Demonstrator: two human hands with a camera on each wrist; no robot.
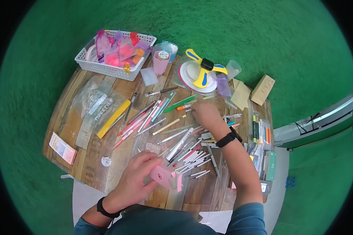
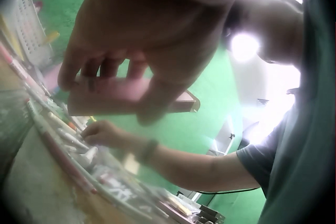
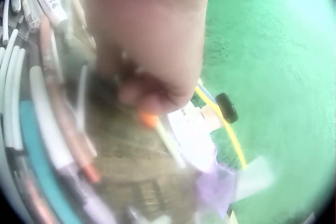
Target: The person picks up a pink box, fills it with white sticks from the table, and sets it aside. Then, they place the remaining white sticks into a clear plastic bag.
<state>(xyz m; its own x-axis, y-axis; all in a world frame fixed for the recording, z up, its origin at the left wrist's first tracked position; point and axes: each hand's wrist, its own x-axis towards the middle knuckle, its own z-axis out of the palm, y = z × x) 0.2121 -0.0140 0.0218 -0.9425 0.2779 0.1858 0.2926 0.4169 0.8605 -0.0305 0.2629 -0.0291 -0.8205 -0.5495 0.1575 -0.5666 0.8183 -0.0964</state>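
currently, head view: left hand [image 1: 135, 176] grips a small pink rectangular cardboard box [image 1: 162, 176], its flaps standing out at the right end, over the near part of a brown wood-plank table [image 1: 190, 190]. right hand [image 1: 206, 113] is down at the far side of a loose spread of pens and slim white sticks [image 1: 194, 156]; just beside it lies an orange-and-white marker [image 1: 182, 107], next to a green pen [image 1: 176, 105]. farther off: a white perforated plastic basket [image 1: 102, 70] holding pink and purple packets.

left wrist view: box sits between thumb and bent fingers, gap closed to its width.

right wrist view: fingers curled inward, an orange tip at the fingertips; blurred, cannot tell whether it is pinched or merely below.
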